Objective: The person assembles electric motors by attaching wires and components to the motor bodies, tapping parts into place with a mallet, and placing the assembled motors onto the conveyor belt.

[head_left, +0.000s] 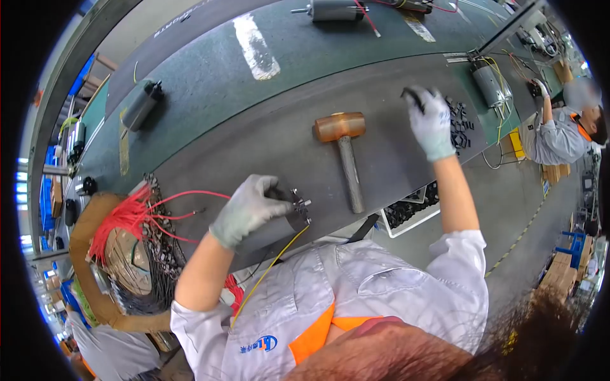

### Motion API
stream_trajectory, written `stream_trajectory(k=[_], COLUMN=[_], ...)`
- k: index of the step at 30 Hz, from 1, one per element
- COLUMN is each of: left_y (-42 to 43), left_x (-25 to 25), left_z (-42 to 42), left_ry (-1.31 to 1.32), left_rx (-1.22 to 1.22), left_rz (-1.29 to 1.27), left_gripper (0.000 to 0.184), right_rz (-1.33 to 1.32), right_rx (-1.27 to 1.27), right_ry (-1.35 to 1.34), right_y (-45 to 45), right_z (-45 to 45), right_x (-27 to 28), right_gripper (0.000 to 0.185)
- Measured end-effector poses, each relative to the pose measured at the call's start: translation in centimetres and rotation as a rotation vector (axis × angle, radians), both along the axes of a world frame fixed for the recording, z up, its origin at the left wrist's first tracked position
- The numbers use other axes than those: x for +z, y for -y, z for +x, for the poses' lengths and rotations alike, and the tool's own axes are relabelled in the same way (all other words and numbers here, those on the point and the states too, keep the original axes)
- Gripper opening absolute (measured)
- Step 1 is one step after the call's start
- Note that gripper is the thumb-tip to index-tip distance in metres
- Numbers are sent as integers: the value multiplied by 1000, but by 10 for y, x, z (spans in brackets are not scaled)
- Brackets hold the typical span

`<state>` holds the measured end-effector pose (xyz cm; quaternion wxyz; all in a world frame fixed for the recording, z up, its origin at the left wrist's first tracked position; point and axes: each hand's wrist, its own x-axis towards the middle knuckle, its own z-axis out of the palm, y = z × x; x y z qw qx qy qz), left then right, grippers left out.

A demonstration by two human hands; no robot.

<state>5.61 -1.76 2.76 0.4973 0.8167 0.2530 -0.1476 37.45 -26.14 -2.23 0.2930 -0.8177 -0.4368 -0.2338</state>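
My left hand [249, 213], in a pale glove with dark fingertips, is closed round the terminal end of a grey cylindrical motor [274, 232]. The motor lies at the bench's near edge, and a yellow wire [272, 261] trails from it towards my body. My right hand [432, 124], also gloved, is raised beside a scatter of small black parts [460, 124]. Its fingers are curled together with dark tips, and what they hold, if anything, I cannot make out. Between my hands lies a mallet [341, 127] with a brown head and grey handle, touched by neither.
A cardboard box [81, 238] of red wires [124, 222] stands at the left. More motors [143, 105] lie on the green surface beyond and at the right [491, 82]. Below the near edge is a white tray [413, 222] of black parts. A co-worker [559, 136] is at the far right.
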Motion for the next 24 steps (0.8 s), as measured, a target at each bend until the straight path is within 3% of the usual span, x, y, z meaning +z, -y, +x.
stream_trajectory(k=[3, 8, 10, 11, 14, 15, 18, 23, 24], left_y=[-11, -15, -15, -11, 0, 4, 16, 16, 19], left_x=[3, -34, -42, -39, -21, -25, -35, -30, -32], left_z=[7, 0, -6, -9, -8, -12, -23, -28, -31], left_ry=[-10, -38, -17, -55, -13, -28, 130, 149, 185], left_rx=[-119, 10, -89, -72, -146, -146, -112, -162, -157], left_rz=[-49, -347, -126, -152, -74, -84, 177, 135, 166], left_gripper=[40, 53, 58, 58, 62, 62, 66, 68, 67], right_rz=[-30, -6, 109, 89, 201, 198, 179, 190, 174], right_rx=[179, 415, 429, 430, 410, 402, 414, 359, 383], right_ry=[-240, -660, -933, -978, -1604, -1621, -1320, -1483, -1324], right_y=[-15, -27, -25, -25, -26, -25, -22, -21, -16], right_z=[-84, -172, -202, -212, -233, -237, -244, -251, -255], right_x=[8, -12, -19, -22, -27, -32, -40, -29, -39], right_gripper=[17, 27, 27, 27, 24, 24, 20, 20, 20])
